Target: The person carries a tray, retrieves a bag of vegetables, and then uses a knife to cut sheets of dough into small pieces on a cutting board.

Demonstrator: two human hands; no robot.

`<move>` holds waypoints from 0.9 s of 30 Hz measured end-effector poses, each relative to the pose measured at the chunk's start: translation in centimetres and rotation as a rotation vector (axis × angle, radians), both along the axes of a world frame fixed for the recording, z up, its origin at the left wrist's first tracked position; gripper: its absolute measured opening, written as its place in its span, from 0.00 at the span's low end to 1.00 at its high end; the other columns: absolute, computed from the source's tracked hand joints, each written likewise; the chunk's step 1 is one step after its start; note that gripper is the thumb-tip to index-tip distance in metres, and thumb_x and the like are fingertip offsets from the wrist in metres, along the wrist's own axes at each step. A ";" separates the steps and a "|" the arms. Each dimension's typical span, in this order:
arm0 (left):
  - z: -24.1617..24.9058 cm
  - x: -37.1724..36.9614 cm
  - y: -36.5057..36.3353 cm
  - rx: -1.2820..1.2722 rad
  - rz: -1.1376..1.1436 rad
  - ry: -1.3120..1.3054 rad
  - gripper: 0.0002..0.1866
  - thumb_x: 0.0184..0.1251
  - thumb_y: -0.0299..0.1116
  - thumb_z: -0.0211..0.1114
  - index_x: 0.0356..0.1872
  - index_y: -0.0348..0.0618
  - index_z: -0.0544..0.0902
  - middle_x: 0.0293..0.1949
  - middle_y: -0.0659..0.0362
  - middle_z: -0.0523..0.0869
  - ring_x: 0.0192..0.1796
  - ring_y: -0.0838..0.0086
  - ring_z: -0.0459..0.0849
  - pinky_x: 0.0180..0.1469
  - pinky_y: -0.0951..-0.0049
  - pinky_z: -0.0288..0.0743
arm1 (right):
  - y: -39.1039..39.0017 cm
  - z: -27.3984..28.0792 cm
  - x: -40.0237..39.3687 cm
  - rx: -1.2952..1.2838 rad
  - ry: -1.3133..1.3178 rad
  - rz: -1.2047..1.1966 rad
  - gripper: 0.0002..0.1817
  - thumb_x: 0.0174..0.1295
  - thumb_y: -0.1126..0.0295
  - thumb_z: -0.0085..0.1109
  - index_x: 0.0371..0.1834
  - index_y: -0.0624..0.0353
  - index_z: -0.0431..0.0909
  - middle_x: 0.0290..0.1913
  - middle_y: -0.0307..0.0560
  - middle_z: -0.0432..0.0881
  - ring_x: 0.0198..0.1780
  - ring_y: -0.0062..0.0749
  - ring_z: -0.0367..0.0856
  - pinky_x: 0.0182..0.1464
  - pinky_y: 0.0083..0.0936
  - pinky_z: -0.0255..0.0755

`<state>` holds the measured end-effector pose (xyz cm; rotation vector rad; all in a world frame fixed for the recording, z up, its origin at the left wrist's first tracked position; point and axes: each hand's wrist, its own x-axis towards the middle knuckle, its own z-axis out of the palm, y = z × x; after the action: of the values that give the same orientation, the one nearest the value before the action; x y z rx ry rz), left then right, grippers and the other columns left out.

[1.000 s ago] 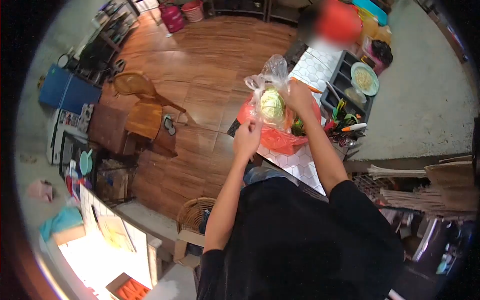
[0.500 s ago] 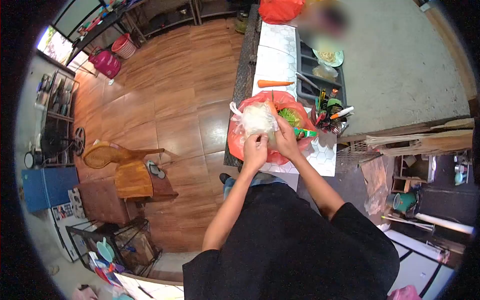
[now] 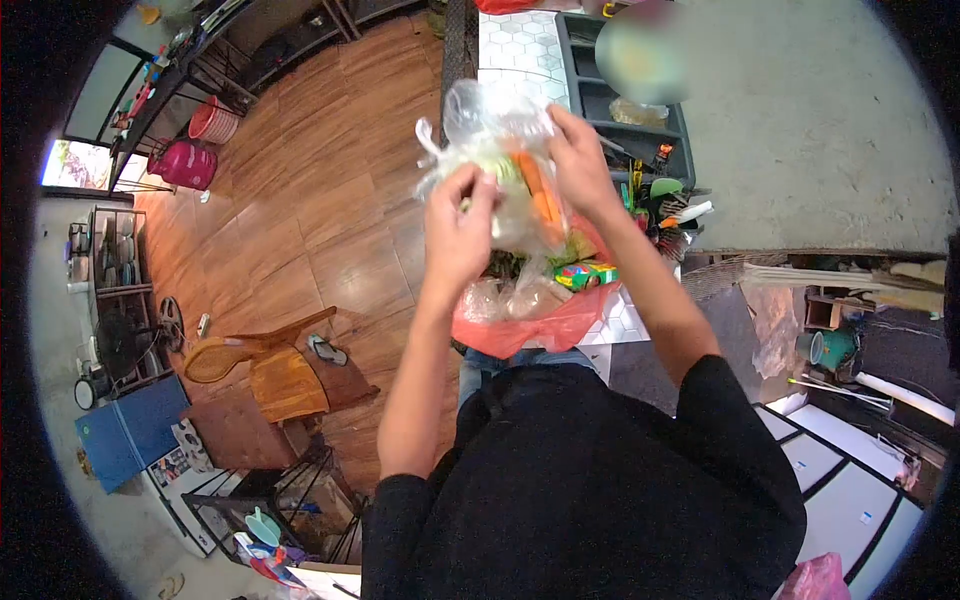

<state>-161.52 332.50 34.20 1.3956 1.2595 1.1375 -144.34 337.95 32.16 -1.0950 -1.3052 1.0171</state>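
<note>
Raised over the counter is a clear plastic bag [image 3: 505,215], its knotted handles sticking out at the left. Orange carrots [image 3: 540,195] and something pale green show through the plastic, blurred by motion. My left hand [image 3: 462,228] pinches the near left side of this bag, fingers closed. The far right edge is gripped by my right hand [image 3: 583,165]. Below, an open red plastic bag [image 3: 525,332] holds clear bags of pale contents [image 3: 520,298], a green and yellow packet [image 3: 586,275] and some leafy greens partly hidden by the raised bag.
A dark grey tray [image 3: 590,92] with compartments stands along the white hexagon-patterned counter [image 3: 515,45]. Utensils and a white-handled tool [image 3: 690,215] cluster at its near end. A wooden chair [image 3: 285,375] and a pair of slippers [image 3: 327,350] are on the floor at left.
Both hands have moved up and forward, lifting the clear bag off the red bag. Carrots now show in it, and more of the red bag's contents are uncovered.
</note>
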 end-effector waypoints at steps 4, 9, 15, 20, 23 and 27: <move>-4.0 1.6 8.9 -0.052 -0.050 -0.036 0.15 0.78 0.36 0.59 0.32 0.36 0.79 0.30 0.61 0.84 0.36 0.79 0.80 0.43 0.75 0.75 | 7.2 -0.6 2.0 -0.074 -0.099 -0.012 0.11 0.68 0.73 0.47 0.45 0.67 0.77 0.35 0.42 0.81 0.39 0.25 0.77 0.47 0.26 0.73; -14.1 3.7 17.9 -0.185 -0.019 -0.130 0.13 0.79 0.35 0.58 0.35 0.37 0.82 0.33 0.59 0.86 0.38 0.77 0.84 0.45 0.74 0.78 | 18.1 -12.9 5.2 -0.154 -0.167 0.018 0.17 0.69 0.69 0.50 0.54 0.67 0.81 0.44 0.52 0.87 0.44 0.32 0.83 0.51 0.30 0.76; -24.2 5.1 21.3 -0.304 -0.054 -0.072 0.12 0.76 0.34 0.61 0.43 0.33 0.85 0.37 0.58 0.88 0.42 0.76 0.85 0.47 0.73 0.78 | 20.8 -19.6 6.7 -0.216 -0.381 -0.134 0.21 0.64 0.66 0.56 0.56 0.68 0.80 0.48 0.62 0.88 0.51 0.46 0.87 0.56 0.37 0.77; -25.3 4.1 18.2 -0.352 -0.230 0.043 0.16 0.73 0.36 0.63 0.52 0.34 0.87 0.44 0.56 0.90 0.43 0.75 0.84 0.48 0.71 0.77 | 18.5 -16.4 9.3 -0.364 -0.583 0.065 0.19 0.62 0.62 0.62 0.51 0.63 0.83 0.44 0.57 0.88 0.45 0.38 0.88 0.49 0.32 0.78; -22.5 0.7 13.9 -0.411 -0.219 0.087 0.19 0.76 0.40 0.63 0.56 0.34 0.84 0.47 0.54 0.90 0.49 0.73 0.84 0.55 0.70 0.77 | 16.9 -16.0 10.9 -0.250 -0.662 0.114 0.19 0.63 0.60 0.63 0.50 0.62 0.84 0.43 0.55 0.88 0.45 0.36 0.88 0.51 0.31 0.78; -21.5 -6.6 5.5 -0.398 -0.072 -0.016 0.21 0.79 0.41 0.61 0.59 0.31 0.82 0.54 0.51 0.87 0.59 0.72 0.82 0.65 0.70 0.72 | 11.1 -9.7 8.7 -0.121 -0.464 0.066 0.15 0.73 0.64 0.58 0.50 0.65 0.84 0.40 0.44 0.88 0.43 0.27 0.82 0.50 0.27 0.74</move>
<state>-168.16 337.97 12.66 1.1207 1.3271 0.7928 -135.63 349.08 22.50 -1.4462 -1.6729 0.9300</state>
